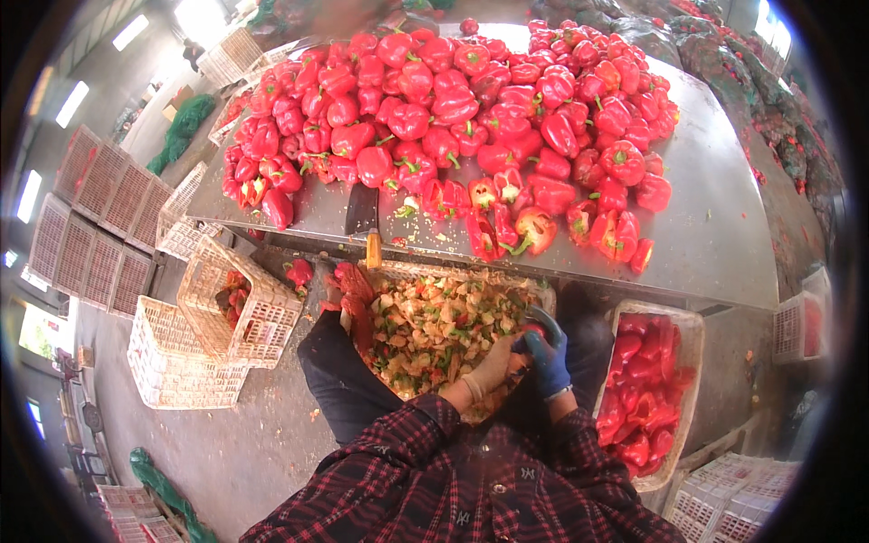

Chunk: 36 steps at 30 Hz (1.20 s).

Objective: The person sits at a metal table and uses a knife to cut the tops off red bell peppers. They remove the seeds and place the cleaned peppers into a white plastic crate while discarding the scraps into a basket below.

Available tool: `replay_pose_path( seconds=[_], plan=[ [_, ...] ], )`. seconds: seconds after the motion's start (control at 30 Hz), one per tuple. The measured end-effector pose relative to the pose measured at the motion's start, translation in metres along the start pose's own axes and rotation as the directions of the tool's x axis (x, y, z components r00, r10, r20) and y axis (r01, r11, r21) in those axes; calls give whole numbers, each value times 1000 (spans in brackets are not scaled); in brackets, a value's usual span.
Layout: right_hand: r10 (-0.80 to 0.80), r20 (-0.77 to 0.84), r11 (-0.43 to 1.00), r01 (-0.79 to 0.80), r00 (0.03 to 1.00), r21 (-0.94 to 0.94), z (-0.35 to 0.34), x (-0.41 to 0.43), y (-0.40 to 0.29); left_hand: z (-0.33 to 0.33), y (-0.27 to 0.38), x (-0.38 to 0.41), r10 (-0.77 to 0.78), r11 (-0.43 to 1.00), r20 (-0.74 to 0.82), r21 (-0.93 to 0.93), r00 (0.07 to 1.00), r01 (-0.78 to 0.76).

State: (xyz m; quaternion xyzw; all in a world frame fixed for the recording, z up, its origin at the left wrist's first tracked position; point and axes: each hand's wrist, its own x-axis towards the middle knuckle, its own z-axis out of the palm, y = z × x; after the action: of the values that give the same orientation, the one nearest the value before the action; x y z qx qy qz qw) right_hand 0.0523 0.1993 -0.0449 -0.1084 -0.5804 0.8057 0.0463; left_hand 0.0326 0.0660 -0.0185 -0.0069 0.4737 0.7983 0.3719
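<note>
My left hand (492, 368), in a pale glove, and my right hand (548, 349), in a blue glove, meet above the right part of a crate of pepper scraps (428, 326). A small piece of red pepper (534, 330) shows within the fingers of my right hand. What the left fingers close on is hidden. A heap of red bell peppers (434, 102) covers much of the metal table (713, 224) in front of me. Several cut peppers (485, 234) lie near its front edge. A cleaver with a wooden handle (373, 248) rests there, its handle over the edge.
At my right stands a crate of red pepper pieces (692, 380). Two plastic crates (183, 380) stand at the left, the upper one tilted. Stacked crates (88, 251) line the far left. Filled net sacks (767, 88) lie beyond the table at the right.
</note>
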Motion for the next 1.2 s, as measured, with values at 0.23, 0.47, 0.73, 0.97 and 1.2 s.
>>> replay_pose_path(
  seconds=[0.23,0.47,0.73,0.97,1.2],
  plan=[
    [94,36,990,-97,995,103,4,0,-15,-24,-27,27,175,839,8,521,984,-154],
    [178,-95,881,-115,980,459,-19,-5,29,-19,29,0,303,803,-233,585,924,-116],
    [332,86,806,-330,939,492,-10,-9,12,-11,32,13,-19,-388,409,838,913,-383],
    [389,92,788,-382,917,483,-23,-9,34,-30,-18,36,318,157,163,963,934,-222],
    [176,-145,974,-151,974,171,-1,-11,24,-65,-5,8,270,757,36,610,962,-236]
  ],
)
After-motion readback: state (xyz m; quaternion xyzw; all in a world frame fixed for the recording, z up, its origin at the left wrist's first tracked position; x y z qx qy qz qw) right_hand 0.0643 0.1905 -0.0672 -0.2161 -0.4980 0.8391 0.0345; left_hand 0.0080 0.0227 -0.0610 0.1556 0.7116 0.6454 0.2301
